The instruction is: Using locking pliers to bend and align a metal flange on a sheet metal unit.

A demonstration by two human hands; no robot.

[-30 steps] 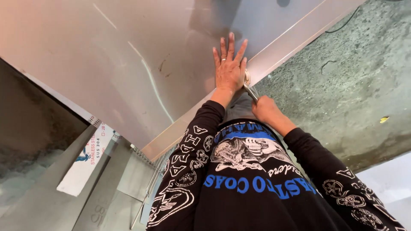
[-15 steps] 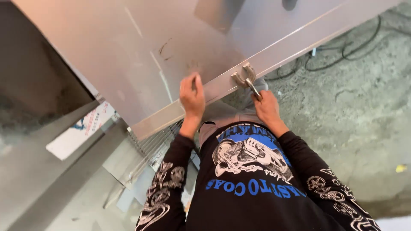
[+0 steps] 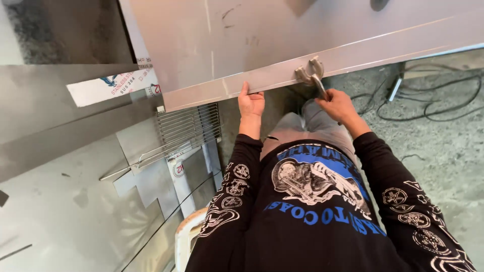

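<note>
We hold the big metal sheet (image 3: 312,35) and a clamp tool (image 3: 312,75).

Our left hand (image 3: 251,105) grips the sheet's folded edge. Our right hand (image 3: 339,104) is closed around the clamp tool's handle, and the tool bites the edge just above it. A wire rack (image 3: 187,126) sits left of our left hand.

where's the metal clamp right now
In the head view the metal clamp sits upper right of centre, gripping the folded edge of the stainless steel sheet, with the right hand on its handle and the left hand holding the edge beside it.
</note>
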